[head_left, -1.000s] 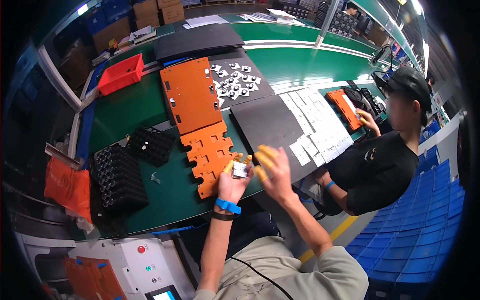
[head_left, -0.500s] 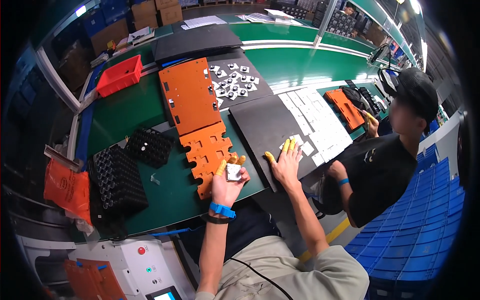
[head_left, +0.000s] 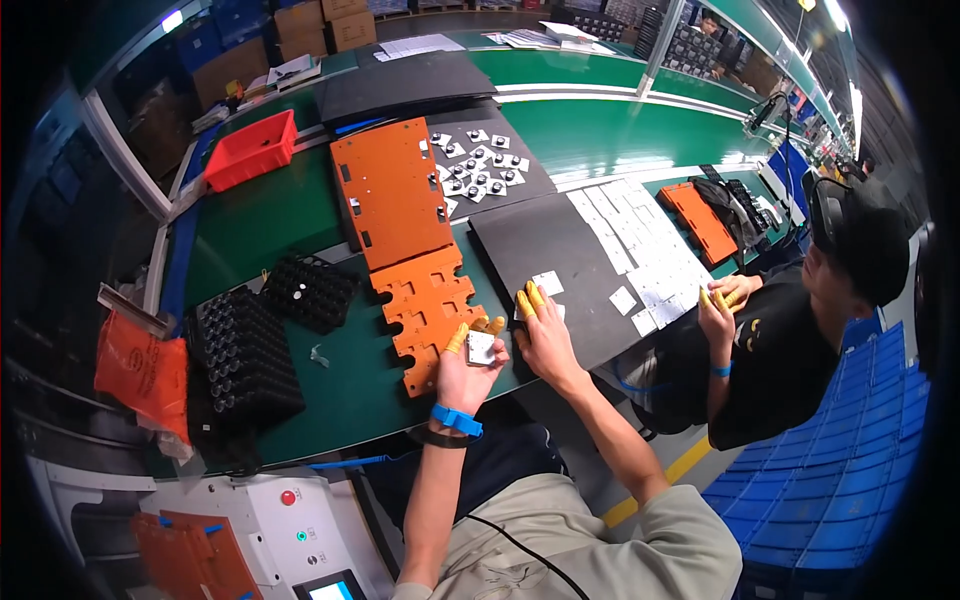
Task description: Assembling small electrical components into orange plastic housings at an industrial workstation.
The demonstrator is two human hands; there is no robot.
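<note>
My left hand [head_left: 468, 378], palm up with yellow finger cots, holds a small white square plate [head_left: 481, 348] with dark marks; whether others lie beneath it, I cannot tell. The hand is over the near end of an orange fixture board [head_left: 428, 300] with cut-outs. My right hand [head_left: 549, 350] lies palm down by the left edge of a dark foam sheet [head_left: 590, 262]. Its fingers, in yellow cots, are stretched over a white square piece, mostly hidden below them. Just beyond the fingertips lies another white square plate [head_left: 548, 283].
White sheets of plates [head_left: 650, 245] cover the foam's right side. Plates with black round parts [head_left: 482, 167] lie farther back. Black trays [head_left: 245, 355], a red bin [head_left: 252, 150] and an orange bag [head_left: 140, 375] are at left. A co-worker [head_left: 790, 345] is at right.
My right hand has moved left across the foam toward my left hand, and white squares now lie farther left with it. The co-worker's hands have come together. The view has shifted slightly.
</note>
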